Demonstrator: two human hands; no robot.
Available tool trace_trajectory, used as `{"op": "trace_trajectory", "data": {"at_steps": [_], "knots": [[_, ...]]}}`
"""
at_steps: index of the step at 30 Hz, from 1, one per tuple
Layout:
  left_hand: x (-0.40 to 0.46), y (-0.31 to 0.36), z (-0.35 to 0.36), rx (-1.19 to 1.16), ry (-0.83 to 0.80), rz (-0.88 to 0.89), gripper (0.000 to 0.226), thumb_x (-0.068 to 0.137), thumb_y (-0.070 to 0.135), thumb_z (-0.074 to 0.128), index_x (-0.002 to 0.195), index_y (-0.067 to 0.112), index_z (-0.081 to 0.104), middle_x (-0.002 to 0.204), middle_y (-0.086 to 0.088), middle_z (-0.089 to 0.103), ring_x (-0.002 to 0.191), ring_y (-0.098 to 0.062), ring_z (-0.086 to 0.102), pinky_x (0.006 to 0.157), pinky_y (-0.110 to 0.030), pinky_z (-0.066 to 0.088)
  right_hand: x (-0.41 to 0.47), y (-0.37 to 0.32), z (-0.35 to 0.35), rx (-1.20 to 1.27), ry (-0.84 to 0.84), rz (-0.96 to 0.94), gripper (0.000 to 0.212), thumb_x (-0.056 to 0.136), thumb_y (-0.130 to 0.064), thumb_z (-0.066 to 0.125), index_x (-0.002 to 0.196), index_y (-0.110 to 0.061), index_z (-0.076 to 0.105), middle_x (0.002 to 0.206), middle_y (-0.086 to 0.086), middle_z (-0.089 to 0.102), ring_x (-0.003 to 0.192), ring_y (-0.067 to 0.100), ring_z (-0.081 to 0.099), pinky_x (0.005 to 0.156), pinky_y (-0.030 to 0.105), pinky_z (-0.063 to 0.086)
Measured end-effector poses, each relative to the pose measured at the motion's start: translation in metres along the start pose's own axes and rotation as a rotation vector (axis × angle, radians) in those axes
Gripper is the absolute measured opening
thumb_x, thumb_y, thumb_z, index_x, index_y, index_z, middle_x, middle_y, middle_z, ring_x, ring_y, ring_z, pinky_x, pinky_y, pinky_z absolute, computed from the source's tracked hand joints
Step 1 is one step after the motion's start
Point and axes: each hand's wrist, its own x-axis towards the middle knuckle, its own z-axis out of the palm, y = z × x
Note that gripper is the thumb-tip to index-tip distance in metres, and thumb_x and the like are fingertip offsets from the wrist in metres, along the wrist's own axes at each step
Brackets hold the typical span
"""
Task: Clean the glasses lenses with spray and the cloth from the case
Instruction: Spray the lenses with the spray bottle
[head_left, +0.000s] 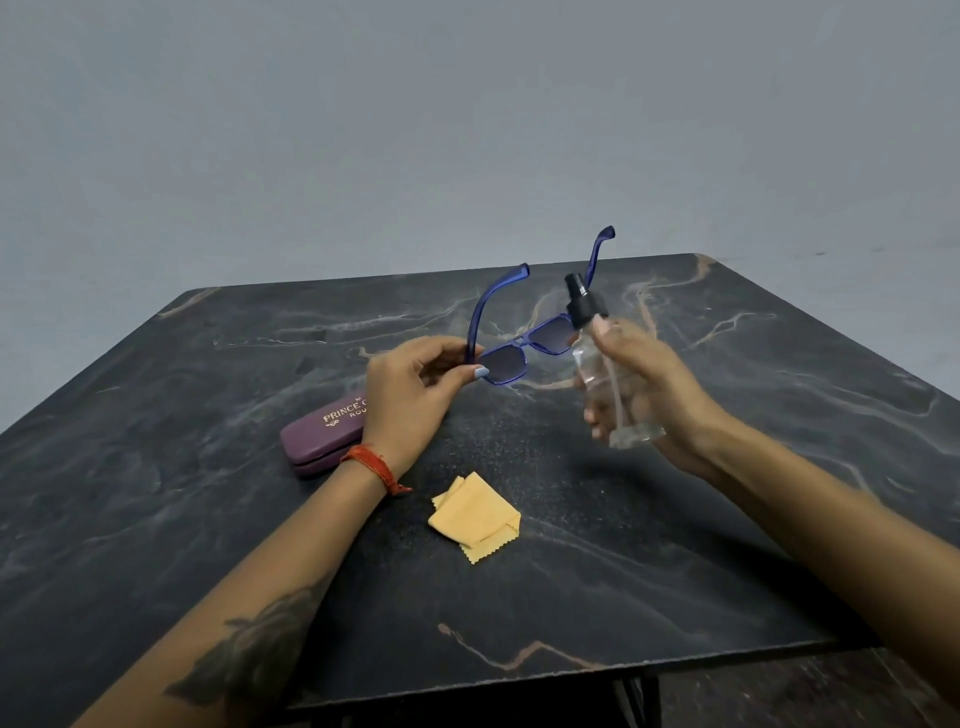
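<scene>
Here, from the head view:
Hands: two, both raised over the table (779, 364), one thing in each.
Left hand (410, 389): it pinches the glasses (519, 353) at the near hinge corner, thumb on the front by the lens, fingers curled behind the temple. A red thread band (371, 464) circles the wrist, and a dark tattoo shows on the forearm.
Glasses: one pair, blue translucent frame, two tinted lenses. They are held in the air above the table, lenses tipped down toward the person, both temples unfolded and pointing up and away.
Right hand (654, 395): fingers wrapped round the spray bottle (602, 379), gripping its body; one fingertip lies just below the black collar.
Spray bottle: one, clear plastic, black pump top, tilted so the nozzle leans toward the far lens. The bottle is just beside the glasses; whether they touch I cannot tell.
Cloth (474, 519): one, yellow, folded, zigzag edge, lying flat on the table between the two forearms, touched by neither hand.
Case (322, 439): one, purple, closed, gold lettering on the lid, lying on the table under the left wrist and partly hidden by it.
Table: one, dark marble pattern with pale veins, before a plain grey wall.
</scene>
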Motion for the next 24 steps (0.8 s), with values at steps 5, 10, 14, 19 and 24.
{"op": "trace_trajectory", "data": {"at_steps": [5,10,14,19,24], "knots": [[0.0,-0.001,0.002,0.034,-0.001,0.028,0.02,0.071,0.007,0.076,0.091,0.01,0.072,0.084,0.0,0.07,0.077,-0.006,0.066,0.069,-0.012,0.052,0.004,0.014,0.0,0.066,-0.063,0.038,0.055,0.078,-0.042,0.053,0.116,-0.004,0.058,0.084,0.015,0.057,0.056,0.02,0.06,0.049,0.03,0.05],[-0.002,-0.002,0.003,0.043,-0.016,0.034,0.02,0.071,0.008,0.076,0.091,0.009,0.073,0.086,0.0,0.071,0.079,-0.005,0.066,0.07,-0.012,0.052,-0.001,0.018,-0.003,0.241,-0.146,0.064,0.049,0.085,-0.035,0.049,0.132,-0.021,0.046,0.079,0.012,0.064,0.055,0.021,0.056,0.047,0.031,0.048],[-0.003,-0.001,0.002,0.059,-0.011,0.048,0.02,0.071,0.008,0.076,0.091,0.008,0.073,0.086,0.0,0.071,0.08,-0.006,0.066,0.072,-0.011,0.051,-0.006,0.015,-0.002,0.202,-0.167,0.021,0.045,0.088,-0.038,0.049,0.131,-0.051,0.042,0.081,0.012,0.061,0.058,0.021,0.056,0.051,0.032,0.048],[-0.003,0.0,0.0,0.074,-0.009,0.077,0.02,0.071,0.007,0.076,0.091,0.009,0.073,0.086,0.001,0.071,0.079,0.0,0.065,0.072,-0.009,0.049,-0.008,0.015,0.003,0.006,-0.057,-0.093,0.075,0.08,-0.033,0.067,0.137,-0.057,0.025,0.087,0.01,0.064,0.058,0.022,0.061,0.055,0.033,0.053],[-0.002,-0.001,-0.002,0.108,0.002,0.119,0.019,0.071,0.007,0.076,0.09,0.008,0.073,0.085,0.001,0.07,0.079,0.003,0.063,0.072,-0.008,0.048,-0.015,0.017,0.007,-0.466,0.105,-0.361,0.08,0.086,-0.028,0.065,0.143,-0.051,0.013,0.087,-0.008,0.068,0.056,0.019,0.068,0.065,0.028,0.058]]}}
